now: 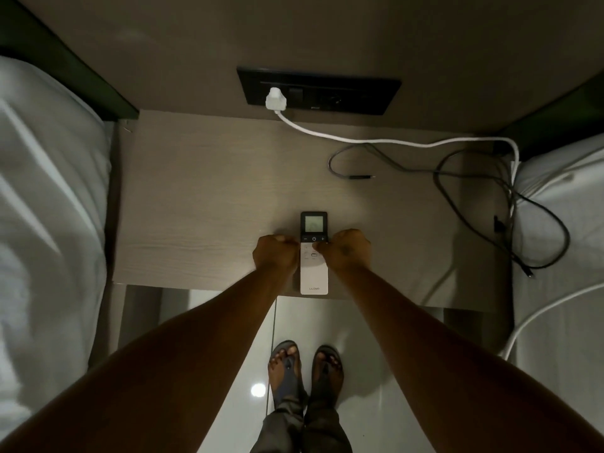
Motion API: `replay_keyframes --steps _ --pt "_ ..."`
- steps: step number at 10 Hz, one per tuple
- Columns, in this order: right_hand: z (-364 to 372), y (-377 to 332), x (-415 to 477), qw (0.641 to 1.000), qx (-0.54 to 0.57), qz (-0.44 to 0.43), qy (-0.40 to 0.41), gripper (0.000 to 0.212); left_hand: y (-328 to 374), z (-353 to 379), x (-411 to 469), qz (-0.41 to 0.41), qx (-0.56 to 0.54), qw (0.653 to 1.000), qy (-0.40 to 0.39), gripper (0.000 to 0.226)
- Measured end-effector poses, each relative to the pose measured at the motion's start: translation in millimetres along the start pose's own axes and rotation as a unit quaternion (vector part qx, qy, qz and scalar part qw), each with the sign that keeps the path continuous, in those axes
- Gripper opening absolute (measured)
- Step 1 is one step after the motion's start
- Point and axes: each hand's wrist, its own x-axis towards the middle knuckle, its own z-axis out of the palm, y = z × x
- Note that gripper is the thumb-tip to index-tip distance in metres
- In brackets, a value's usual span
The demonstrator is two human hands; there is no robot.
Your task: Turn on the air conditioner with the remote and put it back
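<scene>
Remote [313, 273], slim white body with dark display end, flat on the bedside table [202, 204] at the middle of its near edge; long axis square to that edge, screen toward the wall, logo end level with or just over the near edge. Flanked at mid-length by both hands. Left hand [274, 253] curled, knuckles against the left long side, fingers hidden, so a true grip cannot be told. Right hand [346, 250] likewise curled, a fingertip [317, 245] reaching over the right long side onto the button face just below the power row. Neither hand clearly nearer; right better placed for pressing. Screen lit but unreadable. Not clear whether being taken up or set down. Likely next: lift straight along the axis, or release in place. Elsewhere: white plug [276, 99] in wall socket panel [359, 93]; dark cable [353, 176] loose toward the right rear corner, well apart from the remote.
</scene>
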Motion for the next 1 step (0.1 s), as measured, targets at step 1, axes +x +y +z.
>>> replay_keyframes --steps 1 --pt "-15.8 -11.8 -17.5 1.000 0.001 -0.022 0.008 0.031 19.2 -17.3 -18.2 0.042 0.009 0.999 0.006 0.022"
